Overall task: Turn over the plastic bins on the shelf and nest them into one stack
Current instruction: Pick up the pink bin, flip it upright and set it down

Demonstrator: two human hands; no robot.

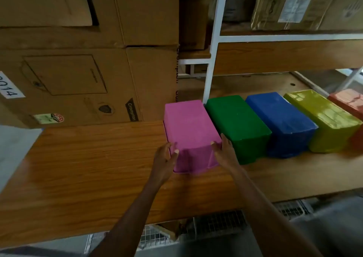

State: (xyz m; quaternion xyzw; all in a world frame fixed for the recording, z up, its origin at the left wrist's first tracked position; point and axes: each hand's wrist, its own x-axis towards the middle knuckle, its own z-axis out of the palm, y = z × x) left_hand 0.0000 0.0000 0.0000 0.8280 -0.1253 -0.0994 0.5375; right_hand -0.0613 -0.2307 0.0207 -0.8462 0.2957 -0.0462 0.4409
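- On the wooden shelf, five bins sit upside down in a row, side by side: pink bin, green bin, blue bin, yellow bin and, cut off at the frame edge, an orange bin.
- The pink bin's long axis runs away from the person, its near short end facing the hands.
- The left hand presses its left near corner; the right hand its right near corner, in the narrow gap beside the green bin.
- Fingers of both are spread and flat against the walls, bracketing the bin rather than curled under its rim.
- Both hands look equally near; the flip likely pivots toward the person.
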